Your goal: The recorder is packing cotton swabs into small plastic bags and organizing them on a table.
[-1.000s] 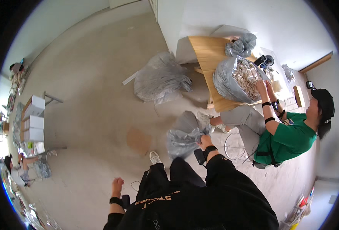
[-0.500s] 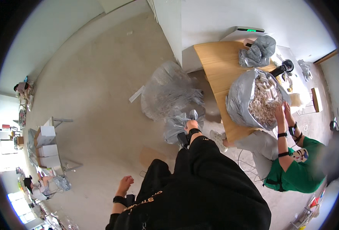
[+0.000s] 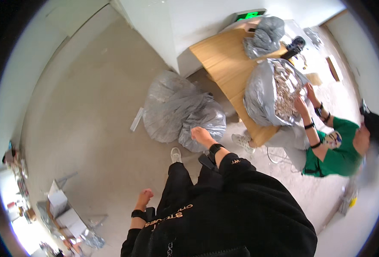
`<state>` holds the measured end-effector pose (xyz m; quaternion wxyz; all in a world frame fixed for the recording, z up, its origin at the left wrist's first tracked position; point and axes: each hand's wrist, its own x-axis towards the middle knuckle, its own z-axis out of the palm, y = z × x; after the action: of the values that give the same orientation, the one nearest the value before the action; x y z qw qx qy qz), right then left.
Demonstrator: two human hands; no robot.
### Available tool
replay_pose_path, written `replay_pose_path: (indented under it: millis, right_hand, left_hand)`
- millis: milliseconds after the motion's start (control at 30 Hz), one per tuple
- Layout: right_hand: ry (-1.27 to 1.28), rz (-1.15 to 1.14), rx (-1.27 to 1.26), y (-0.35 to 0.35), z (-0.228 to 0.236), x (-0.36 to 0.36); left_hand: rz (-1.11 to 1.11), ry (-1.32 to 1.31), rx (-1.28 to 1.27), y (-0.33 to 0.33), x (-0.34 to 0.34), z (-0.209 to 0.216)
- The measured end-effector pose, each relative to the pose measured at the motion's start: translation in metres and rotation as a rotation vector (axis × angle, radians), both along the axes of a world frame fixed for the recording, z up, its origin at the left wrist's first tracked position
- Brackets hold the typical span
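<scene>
My right hand (image 3: 202, 136) is closed on a grey plastic bag (image 3: 208, 118), at the bag's near side. The bag's crinkled film spreads just beyond the fist, and the fingers' inner side is hidden. Against it on the left lies a larger, bulging grey plastic bag (image 3: 161, 109) on the floor. My left hand (image 3: 144, 198) hangs low beside my left leg, holding nothing, its fingers loosely bent. Both wrists carry black straps.
A wooden table (image 3: 223, 47) stands at the right, bearing an open bag (image 3: 258, 92) of small pale pieces. A co-worker in a green shirt (image 3: 337, 147) has both hands at it. White boxes (image 3: 71, 220) stand at lower left. A white strip (image 3: 136, 119) lies on the floor.
My right hand has moved slightly left, and its bag now sits against the larger one. My left shoe has come into view. The whole view has turned and shifted.
</scene>
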<state>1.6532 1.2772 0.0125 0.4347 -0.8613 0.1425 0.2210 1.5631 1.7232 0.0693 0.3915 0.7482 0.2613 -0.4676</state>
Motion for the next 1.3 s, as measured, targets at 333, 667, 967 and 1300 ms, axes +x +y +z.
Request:
replay_pose_path:
  millis: [333,667,967,1300]
  right_hand:
    - [1.013,-0.693,0.462,0.028,0.000,-0.282]
    - [0.657,-1.092,0.889,0.104,0.138,-0.398]
    - [0.170,-2.208,0.813,0.238,0.060,-0.618]
    - [0.118,-2.678,0.861,0.330,0.021,-0.746]
  left_hand:
    - [-0.295,-0.190,-0.091,-0.009,0.187,-0.020]
    - [-1.159,0.566,-0.117,-0.174,0.114,0.063]
    - [-1.424,-0.290,-0.140,-0.247,0.084,-0.057]
    - [-1.939,0.266,-0.111,-0.443,-0.230,0.007]
